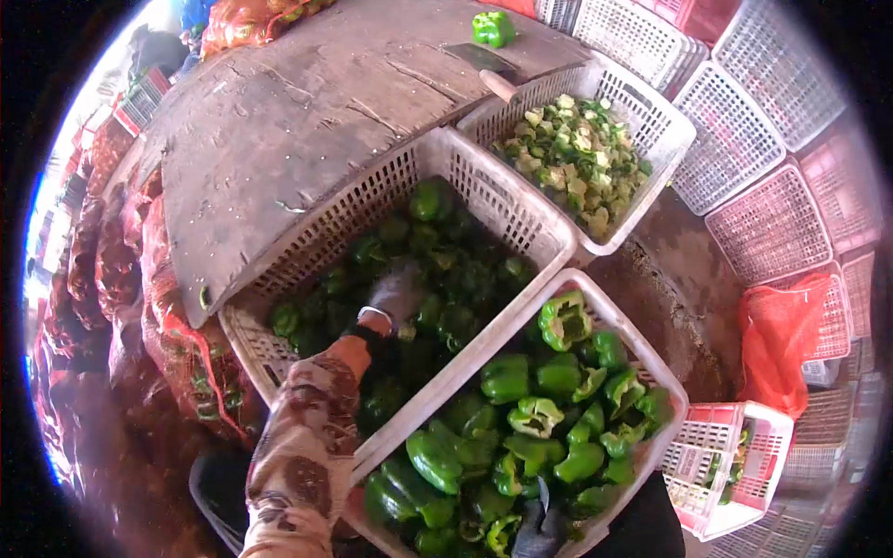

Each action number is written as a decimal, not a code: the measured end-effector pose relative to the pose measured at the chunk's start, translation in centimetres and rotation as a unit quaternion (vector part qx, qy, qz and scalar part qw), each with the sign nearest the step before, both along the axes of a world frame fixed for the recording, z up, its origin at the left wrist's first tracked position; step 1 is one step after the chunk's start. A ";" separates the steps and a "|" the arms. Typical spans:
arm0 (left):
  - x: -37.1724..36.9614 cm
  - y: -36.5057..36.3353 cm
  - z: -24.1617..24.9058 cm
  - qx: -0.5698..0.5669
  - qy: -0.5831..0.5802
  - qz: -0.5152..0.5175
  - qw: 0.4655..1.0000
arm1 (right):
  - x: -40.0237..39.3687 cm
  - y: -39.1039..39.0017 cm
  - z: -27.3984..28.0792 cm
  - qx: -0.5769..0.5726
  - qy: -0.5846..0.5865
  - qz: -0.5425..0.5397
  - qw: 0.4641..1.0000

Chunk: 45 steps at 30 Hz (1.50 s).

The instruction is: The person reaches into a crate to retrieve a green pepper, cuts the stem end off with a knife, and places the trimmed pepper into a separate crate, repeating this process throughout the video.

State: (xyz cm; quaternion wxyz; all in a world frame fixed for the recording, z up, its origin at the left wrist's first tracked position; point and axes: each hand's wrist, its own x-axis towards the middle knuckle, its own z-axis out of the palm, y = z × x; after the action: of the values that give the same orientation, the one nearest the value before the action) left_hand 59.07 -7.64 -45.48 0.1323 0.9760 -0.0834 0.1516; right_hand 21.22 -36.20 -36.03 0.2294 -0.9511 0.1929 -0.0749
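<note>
My left hand [398,290], in a grey glove, reaches down among whole green peppers [433,198] inside the large middle crate [549,223]. Shadow and blur hide its fingers. At the bottom edge my right hand [538,535], in a dark glove, is partly in view over the front crate [672,395], its fingers pressed together. A thin pointed grey thing sticks up from it, too unclear to name. Around this hand lie green peppers [505,378], several cut open with pale insides showing.
A third crate [684,130] holds pepper scraps [581,158]. On the wooden board [279,139] lie a cleaver [484,58] and one pepper [493,30]. Net sacks [186,344] stand left. Stacked crates [730,139], a red net [786,335] and another crate [777,465] are right.
</note>
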 end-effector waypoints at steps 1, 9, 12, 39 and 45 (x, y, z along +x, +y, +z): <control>0.9 0.0 -1.5 0.031 0.012 -0.007 0.999 | 0.9 0.8 1.2 -0.036 -0.045 0.002 0.998; 2.3 -0.3 2.8 -0.036 0.214 0.059 0.974 | 3.8 1.9 5.2 0.064 -0.052 0.066 0.994; 1.6 4.0 1.4 -0.333 0.256 0.069 0.905 | 2.8 1.9 4.1 0.047 -0.061 0.064 0.995; -34.6 -6.7 25.5 -0.759 0.171 -0.099 0.620 | -1.3 6.6 21.0 -0.006 -0.082 0.269 0.960; -35.2 -7.1 26.2 -0.785 0.171 -0.073 0.591 | -4.7 6.4 19.7 -0.095 -0.085 0.224 0.966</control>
State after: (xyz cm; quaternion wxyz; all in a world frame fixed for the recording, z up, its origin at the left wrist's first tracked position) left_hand 23.83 -14.77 -19.29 0.8694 0.4933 0.0204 -0.0213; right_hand 16.54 -29.83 -16.37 0.1645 -0.9775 -0.0535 -0.1204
